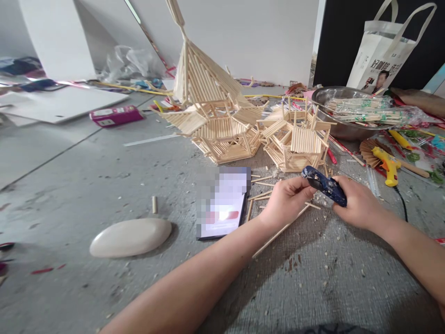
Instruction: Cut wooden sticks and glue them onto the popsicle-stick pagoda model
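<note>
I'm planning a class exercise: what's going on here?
A person's right hand grips a dark blue tool; the left hand's fingers are at its far end, though whether they hold a stick is unclear. Beyond stands a larger stick structure with a peaked roof, beside a smaller one. Loose sticks lie by a phone.

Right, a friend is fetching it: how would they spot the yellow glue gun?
Find the metal bowl at the right, in front of the white bag. On its near right side, beside a pleated brown fan, is the glue gun. Unlike the yellow piece behind it, it's pistol-shaped with a black cord.
</note>
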Demonstrator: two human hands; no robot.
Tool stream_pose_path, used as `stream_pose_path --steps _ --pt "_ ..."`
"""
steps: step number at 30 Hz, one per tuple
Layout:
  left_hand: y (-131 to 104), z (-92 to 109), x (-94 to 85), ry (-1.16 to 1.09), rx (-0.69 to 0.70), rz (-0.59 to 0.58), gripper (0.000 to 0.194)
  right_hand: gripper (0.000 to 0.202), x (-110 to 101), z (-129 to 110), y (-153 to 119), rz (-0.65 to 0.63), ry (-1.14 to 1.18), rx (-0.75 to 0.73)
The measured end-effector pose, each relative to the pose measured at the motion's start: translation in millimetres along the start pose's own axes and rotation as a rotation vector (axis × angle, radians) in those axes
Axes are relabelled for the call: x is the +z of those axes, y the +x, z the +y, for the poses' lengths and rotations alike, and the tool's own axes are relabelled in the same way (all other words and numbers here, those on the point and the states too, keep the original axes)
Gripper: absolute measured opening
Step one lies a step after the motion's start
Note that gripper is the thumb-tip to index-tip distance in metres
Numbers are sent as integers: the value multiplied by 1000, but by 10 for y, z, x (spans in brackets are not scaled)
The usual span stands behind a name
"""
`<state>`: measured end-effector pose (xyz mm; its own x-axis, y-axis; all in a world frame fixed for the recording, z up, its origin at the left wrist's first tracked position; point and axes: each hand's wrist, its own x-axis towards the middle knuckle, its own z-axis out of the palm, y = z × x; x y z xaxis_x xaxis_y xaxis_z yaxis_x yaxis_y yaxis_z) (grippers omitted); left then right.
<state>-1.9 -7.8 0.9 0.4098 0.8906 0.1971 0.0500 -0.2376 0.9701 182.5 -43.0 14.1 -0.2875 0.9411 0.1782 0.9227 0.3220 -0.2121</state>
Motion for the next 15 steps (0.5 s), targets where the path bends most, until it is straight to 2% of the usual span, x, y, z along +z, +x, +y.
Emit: stream_pose_path --steps 4,15 --pt "-5 -2 5 -24 3 -21 12 31 -22 6 4 -32 2 23" --pt "-8 56 10 -28 -4 -24 18 9 7 -1 -9 5 8 72"
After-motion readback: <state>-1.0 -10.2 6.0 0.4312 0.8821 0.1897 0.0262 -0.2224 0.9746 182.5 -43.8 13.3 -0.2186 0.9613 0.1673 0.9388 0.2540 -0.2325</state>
